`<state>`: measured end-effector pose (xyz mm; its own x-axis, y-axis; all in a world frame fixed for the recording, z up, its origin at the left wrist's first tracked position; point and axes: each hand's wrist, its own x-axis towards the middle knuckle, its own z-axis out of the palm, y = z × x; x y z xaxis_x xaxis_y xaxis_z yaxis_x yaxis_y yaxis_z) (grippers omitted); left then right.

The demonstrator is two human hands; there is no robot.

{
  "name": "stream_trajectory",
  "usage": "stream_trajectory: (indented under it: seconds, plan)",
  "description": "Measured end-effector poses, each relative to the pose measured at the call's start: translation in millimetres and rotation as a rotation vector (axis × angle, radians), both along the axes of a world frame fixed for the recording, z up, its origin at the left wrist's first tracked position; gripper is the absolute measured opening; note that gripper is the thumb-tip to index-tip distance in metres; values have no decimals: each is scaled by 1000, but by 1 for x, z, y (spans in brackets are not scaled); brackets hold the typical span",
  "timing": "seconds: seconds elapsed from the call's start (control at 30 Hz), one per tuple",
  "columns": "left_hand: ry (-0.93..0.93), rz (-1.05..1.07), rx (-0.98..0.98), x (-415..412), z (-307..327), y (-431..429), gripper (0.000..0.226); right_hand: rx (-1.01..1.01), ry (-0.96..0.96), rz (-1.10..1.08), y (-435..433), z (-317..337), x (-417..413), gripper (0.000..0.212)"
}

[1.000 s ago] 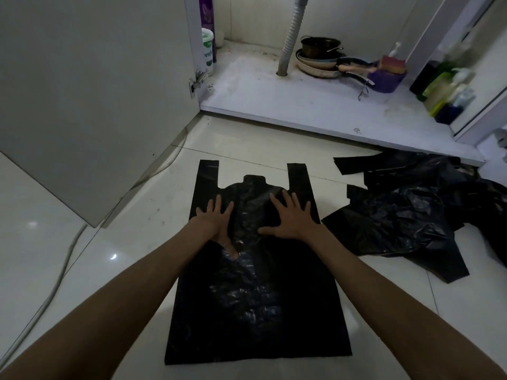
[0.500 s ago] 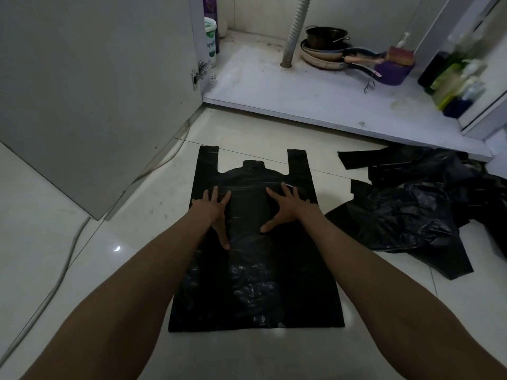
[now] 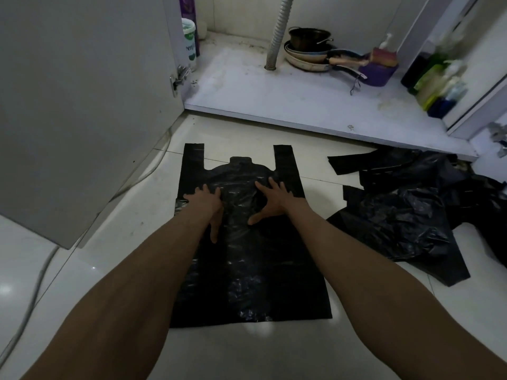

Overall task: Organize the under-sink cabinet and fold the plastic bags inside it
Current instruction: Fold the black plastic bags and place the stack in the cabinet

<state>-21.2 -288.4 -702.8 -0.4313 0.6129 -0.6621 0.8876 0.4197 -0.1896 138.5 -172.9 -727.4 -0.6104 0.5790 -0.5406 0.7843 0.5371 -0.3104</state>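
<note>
We press our left hand [image 3: 206,200] and right hand [image 3: 271,198] flat on the black bag [image 3: 247,270]. Fingers are spread apart. The bag lies on the floor [image 3: 356,338].

cabinet floor [image 3: 274,100]: front-middle bare | back: drain hose [image 3: 277,37], stacked pans [image 3: 307,54], purple tub [image 3: 378,74] | right wall: bottles [image 3: 439,83] | left: open door [image 3: 82,105] blocks | tiles right: bag heap [image 3: 406,215]

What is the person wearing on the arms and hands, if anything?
Nothing that shows. The left hand and right hand are bare, with no gloves and no ring to be seen. The left forearm and right forearm carry no sleeve, watch or bracelet.
</note>
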Motion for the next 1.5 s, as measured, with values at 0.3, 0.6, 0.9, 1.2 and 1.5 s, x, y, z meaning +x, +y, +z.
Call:
stream_trajectory:
  seconds: [0.3, 0.6, 0.9, 1.2, 1.5]
  plan:
    - [-201, -135, 261, 108, 20, 51, 78, 375, -41, -372, 42, 29, 132, 65]
    - [-454, -268, 379, 258, -16, 55, 92, 164, -22, -635, -11, -9, 270, 70]
    - [-363, -194, 688, 282, -22, 38, 24, 267, 217, -658, -24, 10, 286, 7]
    - [-864, 308, 1079, 213, 135, 106, 23, 114, 598, -742, 21, 137, 229, 14]
    - [-842, 153, 854, 133, 324, 81, 77, -73, 979, -715, 34, 332, 143, 14]
